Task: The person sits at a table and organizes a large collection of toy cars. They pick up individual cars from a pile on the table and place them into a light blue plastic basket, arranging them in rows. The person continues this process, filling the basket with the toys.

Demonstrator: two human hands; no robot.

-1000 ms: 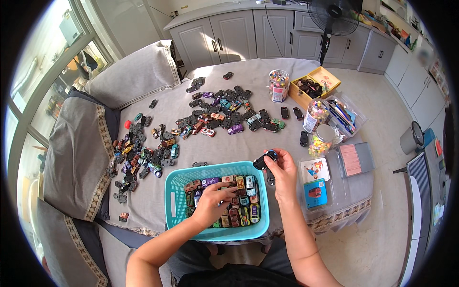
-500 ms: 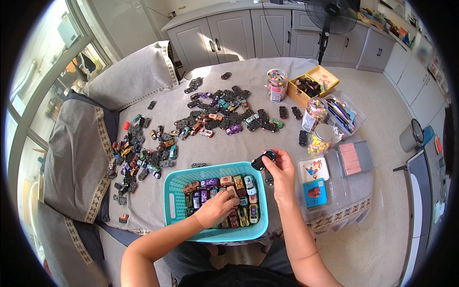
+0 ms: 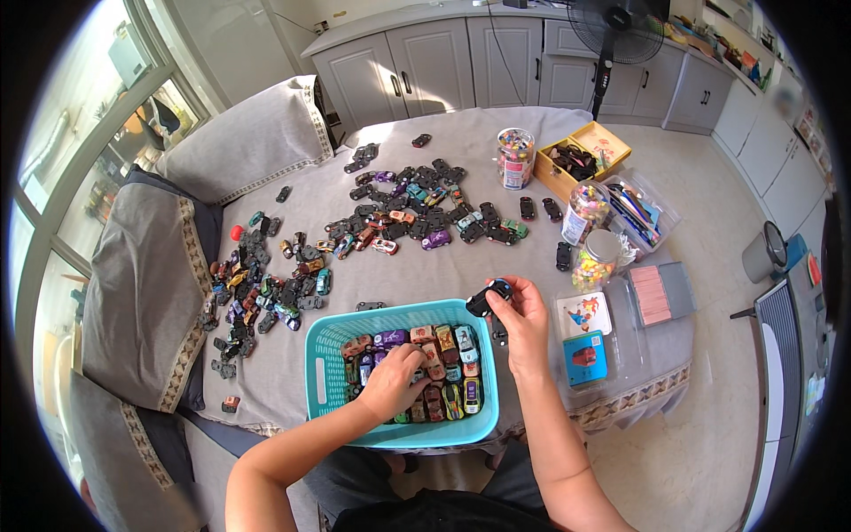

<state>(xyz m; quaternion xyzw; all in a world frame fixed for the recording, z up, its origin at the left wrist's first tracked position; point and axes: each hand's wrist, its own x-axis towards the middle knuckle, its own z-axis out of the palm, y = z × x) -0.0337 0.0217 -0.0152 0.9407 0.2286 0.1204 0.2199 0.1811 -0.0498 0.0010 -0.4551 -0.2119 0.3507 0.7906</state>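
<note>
"Where's that small, oblong, black, plastic-looking toy car point(image 3: 481, 302)?"

"Gripped in the right hand point(image 3: 520, 316), thumb and fingers pinching one end, by the far right corner of the teal rectangular plastic basket point(image 3: 390, 320) with pierced walls."

"How does it point?"

"Slantwise, its long axis running from near left to far right. The painted, oblong toy cars point(image 3: 472, 395) along the basket's right edge lie otherwise, mostly straight from near edge to far edge."

"Which hand is nearer to it?"

"The right, plainly, since it has hold of it. The left hand point(image 3: 390, 383) is well apart, to the near left of it, reaching in over the basket's near edge."

"Is the left gripping anything?"

"Its fingers curl down over the cars near the middle, but the tips are hidden from here, so I can't tell."
</note>
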